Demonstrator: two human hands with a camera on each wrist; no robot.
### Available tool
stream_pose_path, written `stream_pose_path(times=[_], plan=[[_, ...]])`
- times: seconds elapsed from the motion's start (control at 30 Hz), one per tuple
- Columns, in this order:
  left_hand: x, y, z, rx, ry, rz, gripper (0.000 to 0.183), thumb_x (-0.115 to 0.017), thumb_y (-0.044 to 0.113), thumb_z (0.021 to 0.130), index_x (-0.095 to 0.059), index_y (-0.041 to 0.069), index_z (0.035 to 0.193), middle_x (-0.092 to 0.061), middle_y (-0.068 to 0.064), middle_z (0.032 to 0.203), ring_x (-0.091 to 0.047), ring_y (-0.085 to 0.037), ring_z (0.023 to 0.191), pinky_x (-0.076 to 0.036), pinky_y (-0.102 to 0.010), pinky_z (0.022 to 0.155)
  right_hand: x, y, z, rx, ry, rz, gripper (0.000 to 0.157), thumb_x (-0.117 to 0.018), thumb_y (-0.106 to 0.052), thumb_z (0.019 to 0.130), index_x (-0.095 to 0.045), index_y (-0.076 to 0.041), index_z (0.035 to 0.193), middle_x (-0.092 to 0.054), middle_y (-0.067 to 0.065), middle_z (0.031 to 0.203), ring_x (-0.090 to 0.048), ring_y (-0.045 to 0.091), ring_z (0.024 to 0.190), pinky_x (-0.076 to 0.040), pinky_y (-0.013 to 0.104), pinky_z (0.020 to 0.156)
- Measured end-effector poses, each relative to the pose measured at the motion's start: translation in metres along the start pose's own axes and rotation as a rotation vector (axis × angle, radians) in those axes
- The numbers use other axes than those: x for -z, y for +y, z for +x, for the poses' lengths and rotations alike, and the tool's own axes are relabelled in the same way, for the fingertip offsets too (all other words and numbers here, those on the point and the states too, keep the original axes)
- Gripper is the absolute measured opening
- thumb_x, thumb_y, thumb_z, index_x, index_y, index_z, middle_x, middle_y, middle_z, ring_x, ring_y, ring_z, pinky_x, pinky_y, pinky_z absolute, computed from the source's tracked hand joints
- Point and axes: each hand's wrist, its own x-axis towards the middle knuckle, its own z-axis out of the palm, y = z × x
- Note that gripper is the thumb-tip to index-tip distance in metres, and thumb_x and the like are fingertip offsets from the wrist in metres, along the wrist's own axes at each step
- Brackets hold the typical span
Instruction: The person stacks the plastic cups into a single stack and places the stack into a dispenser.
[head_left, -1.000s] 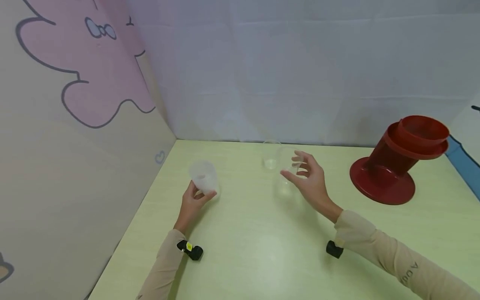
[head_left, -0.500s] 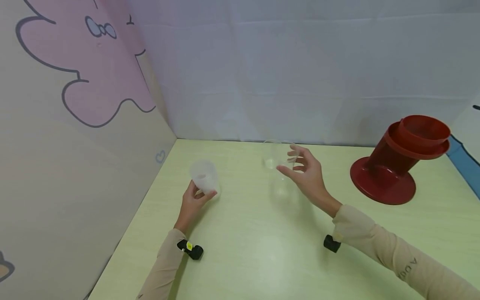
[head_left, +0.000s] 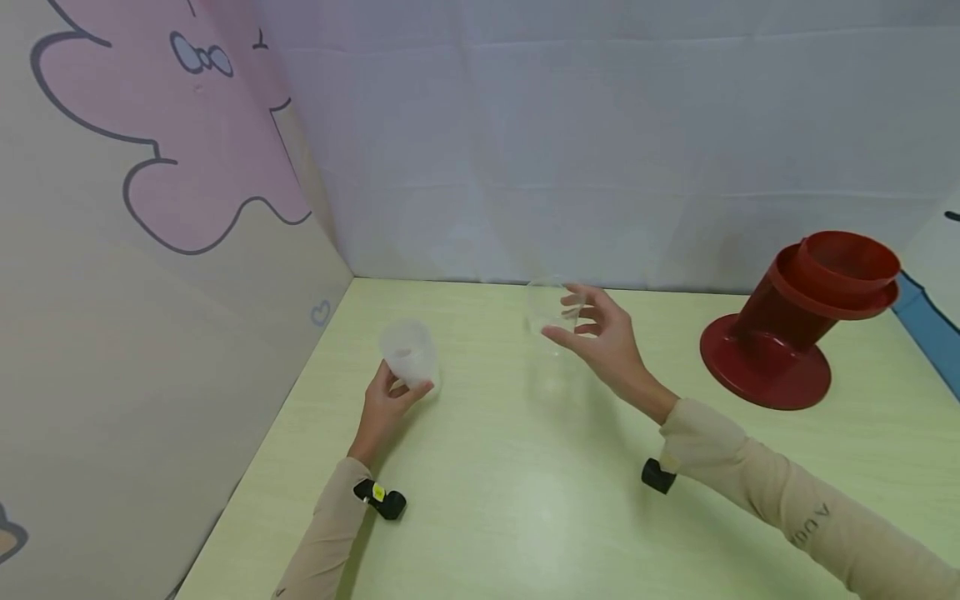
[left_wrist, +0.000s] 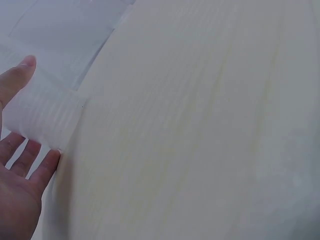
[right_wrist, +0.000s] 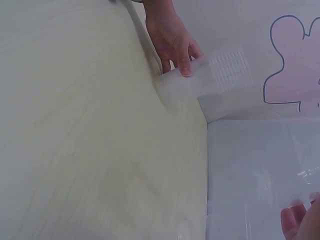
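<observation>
My left hand (head_left: 386, 408) grips a whitish translucent plastic cup piece (head_left: 408, 350), tilted with its mouth up and away. In the left wrist view its wall (left_wrist: 42, 107) shows close parallel ridges, like rims of stacked cups; thumb and fingers lie on opposite sides. My right hand (head_left: 611, 342) holds a clear plastic cup (head_left: 564, 320) between thumb and curved fingers, above the table. Behind it, near the back edge, another clear cup (head_left: 534, 304) stands; the two outlines overlap, so I cannot tell whether they touch. At the right wrist view's corner, only part of my right hand (right_wrist: 300, 220) shows.
A dark red plastic object (head_left: 780, 333) with a round base and tilted, nested cylinders stands on the right of the pale table (head_left: 510, 500). A white sheet (head_left: 600, 150) closes off the back, and a patterned panel (head_left: 187, 333) the left. Something blue (head_left: 930, 321) lies far right.
My right hand has moved left and slightly away from me with the clear cup, toward the standing one, until their outlines overlap. The left hand and its cup piece stay put.
</observation>
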Motion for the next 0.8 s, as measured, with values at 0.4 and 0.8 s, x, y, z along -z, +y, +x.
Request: stream_pose_path(times=[0.4, 0.8], plan=[[0.001, 0.002, -0.001, 0.023, -0.012, -0.017, 0.073, -0.079, 0.027, 0.078, -0.04, 0.026, 0.139, -0.05, -0.007, 0.133, -0.057, -0.028, 0.112, -0.051, -0.031, 0.088, -0.01, -0.007, 0.004, 0.024, -0.085, 0.039, 0.059, -0.074, -0.001, 0.079, -0.048, 0.001, 0.132, -0.056, 0.019, 0.116, -0.054, 0.03, 0.101, -0.045, 0.054, 0.087], [0.001, 0.002, -0.001, 0.032, -0.004, 0.008, 0.074, -0.08, 0.03, 0.077, -0.04, 0.03, 0.139, -0.05, -0.004, 0.133, -0.056, -0.025, 0.113, -0.051, -0.035, 0.09, -0.015, -0.01, 0.012, 0.04, -0.149, 0.027, 0.06, -0.073, -0.003, 0.08, -0.047, 0.0, 0.134, -0.056, 0.018, 0.116, -0.055, 0.036, 0.104, -0.049, 0.042, 0.084]])
